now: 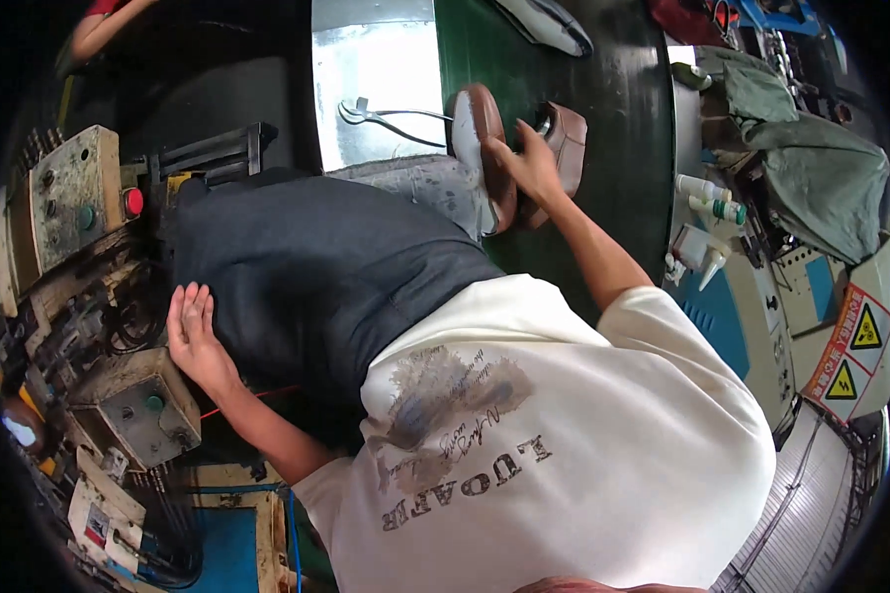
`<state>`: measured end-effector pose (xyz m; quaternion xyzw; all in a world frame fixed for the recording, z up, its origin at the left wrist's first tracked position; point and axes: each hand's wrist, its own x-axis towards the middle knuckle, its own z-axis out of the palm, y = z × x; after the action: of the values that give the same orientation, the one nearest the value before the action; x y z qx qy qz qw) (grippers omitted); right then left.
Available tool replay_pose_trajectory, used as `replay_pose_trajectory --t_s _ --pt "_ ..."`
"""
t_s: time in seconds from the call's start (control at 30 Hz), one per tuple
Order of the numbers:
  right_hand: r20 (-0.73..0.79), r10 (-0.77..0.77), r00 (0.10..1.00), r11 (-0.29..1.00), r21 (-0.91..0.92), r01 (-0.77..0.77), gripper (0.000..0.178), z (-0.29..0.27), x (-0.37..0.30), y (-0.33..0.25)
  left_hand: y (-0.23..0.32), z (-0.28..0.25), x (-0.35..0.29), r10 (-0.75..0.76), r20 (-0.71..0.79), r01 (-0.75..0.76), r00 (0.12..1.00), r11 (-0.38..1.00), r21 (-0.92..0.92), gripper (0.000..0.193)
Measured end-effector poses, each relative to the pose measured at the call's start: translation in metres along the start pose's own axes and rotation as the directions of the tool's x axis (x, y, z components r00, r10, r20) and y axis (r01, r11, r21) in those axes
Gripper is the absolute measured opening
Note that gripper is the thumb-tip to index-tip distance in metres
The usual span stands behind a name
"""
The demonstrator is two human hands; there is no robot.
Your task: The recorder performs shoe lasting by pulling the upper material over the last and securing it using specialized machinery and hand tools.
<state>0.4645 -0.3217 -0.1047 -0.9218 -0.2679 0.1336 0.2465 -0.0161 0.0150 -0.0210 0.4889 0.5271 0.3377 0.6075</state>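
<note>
My right hand (pixel 532 170) reaches out with thumb and forefinger apart, the thumb at the side of a brown shoe (pixel 492 119) whose pale underside faces left. Just right of it stands a second brown shoe or upper (pixel 570 148), partly behind my fingers; I cannot tell whether they touch it. Metal pincers (pixel 366 115) lie on a shiny metal plate (pixel 371 59), handles toward the first shoe. A worn grey pad (pixel 415 188) lies by my knees. My left hand (pixel 196 331) is open, fingers stretched, beside my dark-clothed leg, near a grimy control box (pixel 143 410).
A machine panel with a red button (pixel 133 202) stands at the left. White bottles (pixel 702 188) and a green-grey cloth (pixel 821 178) rest on the right-hand machine, which bears warning signs (pixel 850 356). A pale shoe (pixel 549 25) is at the top; another person's arm (pixel 104 30) shows upper left.
</note>
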Motion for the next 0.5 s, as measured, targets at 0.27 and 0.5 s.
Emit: replay_pose_trajectory --t_s 0.27,0.5 --pt "0.135 0.153 0.979 0.971 0.166 -0.175 0.075 0.000 0.090 -0.008 0.013 0.078 -0.012 0.051 0.123 -0.053 0.991 0.998 0.019 0.042" --pt "-0.131 -0.060 0.990 0.721 0.680 0.134 0.051 -0.067 0.107 -0.131 0.011 0.218 -0.017 -0.090 0.557 0.234 0.826 0.952 -0.195 0.063"
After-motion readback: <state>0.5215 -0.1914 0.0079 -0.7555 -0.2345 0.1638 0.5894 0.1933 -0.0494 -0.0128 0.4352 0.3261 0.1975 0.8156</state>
